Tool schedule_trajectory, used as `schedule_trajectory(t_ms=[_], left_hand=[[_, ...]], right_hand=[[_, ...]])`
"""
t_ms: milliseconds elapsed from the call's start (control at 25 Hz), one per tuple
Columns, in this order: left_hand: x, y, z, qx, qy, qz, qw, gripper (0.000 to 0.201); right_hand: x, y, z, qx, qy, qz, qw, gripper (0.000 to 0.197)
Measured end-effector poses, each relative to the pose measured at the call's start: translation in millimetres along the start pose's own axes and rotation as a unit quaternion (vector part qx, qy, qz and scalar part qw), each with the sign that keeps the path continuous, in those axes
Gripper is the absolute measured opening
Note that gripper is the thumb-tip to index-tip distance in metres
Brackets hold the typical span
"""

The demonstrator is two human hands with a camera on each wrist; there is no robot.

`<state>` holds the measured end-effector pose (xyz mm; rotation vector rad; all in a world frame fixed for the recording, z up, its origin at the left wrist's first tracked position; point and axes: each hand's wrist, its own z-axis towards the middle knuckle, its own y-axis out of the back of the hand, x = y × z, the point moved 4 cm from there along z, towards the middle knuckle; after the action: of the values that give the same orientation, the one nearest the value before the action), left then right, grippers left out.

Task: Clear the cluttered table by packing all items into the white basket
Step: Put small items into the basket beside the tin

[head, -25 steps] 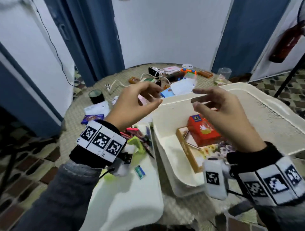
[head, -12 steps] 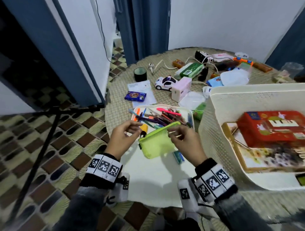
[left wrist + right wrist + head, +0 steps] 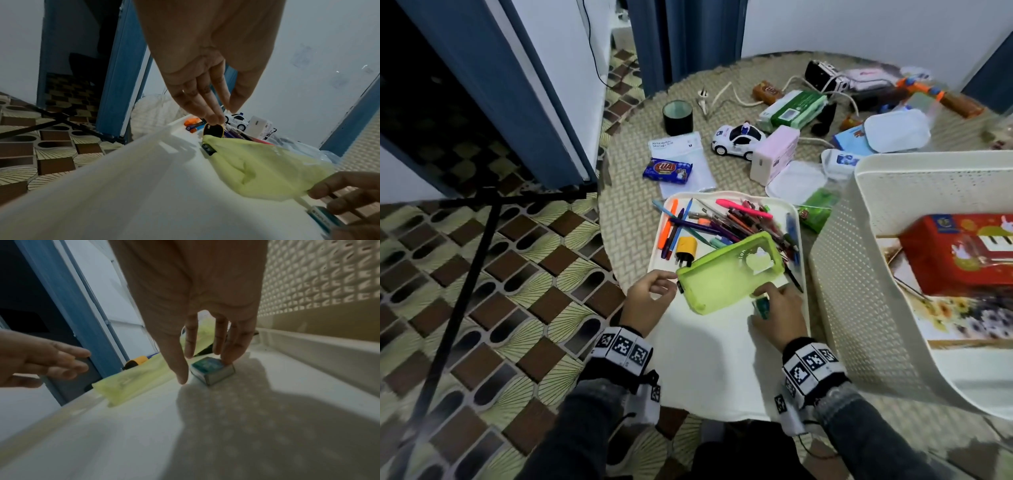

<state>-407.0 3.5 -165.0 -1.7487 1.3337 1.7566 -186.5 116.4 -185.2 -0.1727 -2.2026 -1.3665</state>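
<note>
One left hand (image 3: 645,297) hovers with loose, empty fingers beside one lime pouch (image 3: 726,274) on one white tray (image 3: 709,363) holding many pens (image 3: 722,224). One right hand (image 3: 779,313) touches one teal box (image 3: 211,369) with straight fingers. One white basket (image 3: 859,274) sits rightmost on the surface (image 3: 630,219); a bag (image 3: 681,161) reads "Resealable Storage".

**Around the table**

A black tripod (image 3: 469,274) stands on the brown-and-cream tile floor (image 3: 524,346), left of the fingers (image 3: 654,284). A blue door frame (image 3: 527,96) rises beyond them to the left, and a white wall (image 3: 859,24) straight beyond.
</note>
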Motion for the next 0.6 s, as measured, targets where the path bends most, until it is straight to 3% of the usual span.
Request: schedule_trajectory(t_ms=[160,240,400,600], left_hand=[[4,-9,27,-0.020,-0.016,0.006,1.000,0.023],[6,-14,40,-0.041,-0.016,0.027,0.999,0.028],[9,-24,62,-0.052,0.001,0.065,0.997,0.051],[9,-34,76,-0.035,0.043,0.081,0.995,0.060]], right_hand=[[-2,0,-3,0.015,-0.020,0.032,0.999,0.042],[4,6,-7,0.023,0.003,0.057,0.998,0.038],[24,23,-7,-0.035,0.066,0.111,0.991,0.037],[42,40,-6,-0.080,0.106,0.152,0.979,0.035]])
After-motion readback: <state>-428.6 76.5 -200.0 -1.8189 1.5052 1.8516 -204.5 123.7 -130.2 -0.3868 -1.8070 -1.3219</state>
